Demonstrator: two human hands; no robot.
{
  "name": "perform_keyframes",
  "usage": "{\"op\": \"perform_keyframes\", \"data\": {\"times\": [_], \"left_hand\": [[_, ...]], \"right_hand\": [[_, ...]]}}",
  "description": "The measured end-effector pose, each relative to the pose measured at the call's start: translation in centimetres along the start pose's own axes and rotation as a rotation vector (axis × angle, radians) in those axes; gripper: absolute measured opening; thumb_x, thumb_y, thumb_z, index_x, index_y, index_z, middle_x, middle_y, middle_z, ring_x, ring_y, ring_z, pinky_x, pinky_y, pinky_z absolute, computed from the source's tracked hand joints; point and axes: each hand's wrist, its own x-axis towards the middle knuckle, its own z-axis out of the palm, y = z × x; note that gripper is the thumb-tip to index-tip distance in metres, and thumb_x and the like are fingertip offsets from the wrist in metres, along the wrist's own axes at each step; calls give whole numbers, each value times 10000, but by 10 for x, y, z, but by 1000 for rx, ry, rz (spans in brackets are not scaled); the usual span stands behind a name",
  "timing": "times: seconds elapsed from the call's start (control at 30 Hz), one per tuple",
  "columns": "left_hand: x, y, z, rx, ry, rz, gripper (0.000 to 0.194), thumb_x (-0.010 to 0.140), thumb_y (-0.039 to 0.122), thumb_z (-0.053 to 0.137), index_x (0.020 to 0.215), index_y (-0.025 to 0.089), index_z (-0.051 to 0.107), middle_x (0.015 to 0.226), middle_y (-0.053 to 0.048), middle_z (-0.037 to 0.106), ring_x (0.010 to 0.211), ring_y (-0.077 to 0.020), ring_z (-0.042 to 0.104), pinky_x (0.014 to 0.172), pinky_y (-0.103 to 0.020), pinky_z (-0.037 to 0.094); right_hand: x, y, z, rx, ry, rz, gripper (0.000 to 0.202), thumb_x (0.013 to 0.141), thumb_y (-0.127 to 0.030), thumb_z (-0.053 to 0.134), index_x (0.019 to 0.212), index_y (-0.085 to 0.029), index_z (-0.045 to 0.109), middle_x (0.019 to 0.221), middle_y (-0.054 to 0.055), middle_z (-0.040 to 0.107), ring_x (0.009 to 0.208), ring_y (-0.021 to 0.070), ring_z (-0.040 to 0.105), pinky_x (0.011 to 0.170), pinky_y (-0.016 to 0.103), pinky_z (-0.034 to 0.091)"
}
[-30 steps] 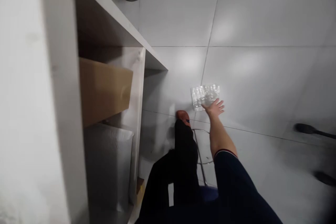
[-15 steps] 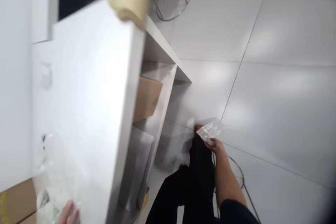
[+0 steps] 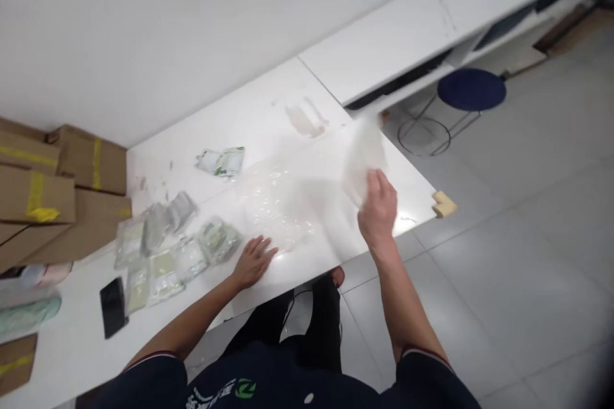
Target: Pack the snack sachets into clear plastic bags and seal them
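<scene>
The right hand (image 3: 377,209) is pinching a blurred clear plastic piece (image 3: 363,163) between closed fingers, above the table (image 3: 307,275) near its corner guard (image 3: 444,204). The left hand (image 3: 253,262) is lying open, fingers spread, near the front edge, beside a clear plastic sheet (image 3: 275,204). White surface is stretching open behind the sheet, towards the wall (image 3: 144,25). About seven clear-wrapped packets (image 3: 163,275) are clustering on the left, beside one phone (image 3: 112,308). The piece, earlier lying on the floor (image 3: 480,294), is now hanging over the tabletop.
</scene>
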Motion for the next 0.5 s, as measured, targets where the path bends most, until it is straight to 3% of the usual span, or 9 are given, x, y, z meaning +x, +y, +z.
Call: {"op": "perform_keyframes", "data": {"times": [0.07,0.13,0.23,0.3,0.4,0.5], "left_hand": [[-4,2,1,-34,21,-33,411,911,236,499,1306,317,574,1424,-61,497,1396,-256,341,1133,-464,284],[-9,3,6,-63,25,-67,403,921,260,495,1312,325,569,1433,-57,489,1396,-264,342,1138,-469,272],[-17,5,12,-108,50,-101,402,938,288,474,1333,317,545,1455,-56,465,1402,-284,327,1129,-478,283],[-23,4,13,-147,43,-93,410,945,295,463,1350,290,523,1452,-74,466,1394,-289,342,1117,-484,296],[-31,1,7,-203,-24,-62,382,948,249,452,1320,228,542,1427,-114,488,1368,-280,385,1104,-490,308],[-38,-4,-2,-234,-81,-37,356,941,191,442,1272,180,572,1405,-148,499,1348,-278,412,1083,-481,334]], "right_hand": [[38,-59,23,-106,-28,-166,629,925,-217,291,1533,-290,149,1572,108,204,1404,320,273,1087,564,300],[57,-98,50,-230,-139,-181,615,931,-258,369,1521,-268,199,1582,127,171,1406,334,250,1089,581,254],[55,-132,78,-418,-391,-91,700,869,-428,555,1489,-260,276,1584,141,157,1421,402,153,1066,648,197],[43,-154,85,-480,-390,-69,716,844,-506,582,1458,-229,340,1587,154,134,1426,419,108,1068,640,186],[28,-212,93,-393,-352,-178,547,924,-481,453,1381,-179,456,1526,171,290,1369,346,296,1070,483,292],[31,-292,121,-245,-477,-344,462,964,-438,360,1305,-181,537,1349,144,521,1211,271,478,1008,357,376]]}}
